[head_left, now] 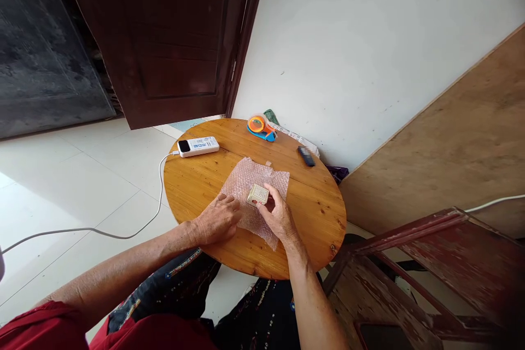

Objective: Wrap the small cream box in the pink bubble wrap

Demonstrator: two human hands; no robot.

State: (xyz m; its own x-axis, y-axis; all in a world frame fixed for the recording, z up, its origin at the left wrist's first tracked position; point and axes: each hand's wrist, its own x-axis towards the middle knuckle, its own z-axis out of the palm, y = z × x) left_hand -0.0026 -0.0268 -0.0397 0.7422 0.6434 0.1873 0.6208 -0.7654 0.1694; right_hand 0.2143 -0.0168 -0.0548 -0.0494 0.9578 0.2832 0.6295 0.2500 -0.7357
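Right fingers [272, 191] clamped on small box [258, 194], left fingers [231, 205] curled at bubble wrap [245, 172], their hold unclear

A round, knotty, honey-coloured wooden table [191, 183] stands beside a scuffed white wall [348, 38] and tan wooden panel [451, 136]; beyond, a dark red-brown panelled door [176, 38]; pale, glossy floor tiles [106, 175] catch bright light.

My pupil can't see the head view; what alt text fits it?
A person's right hand holds a small box over bubble wrap on a wooden table, left hand curled at the wrap's edge. Beyond are a tape dispenser and a white device.
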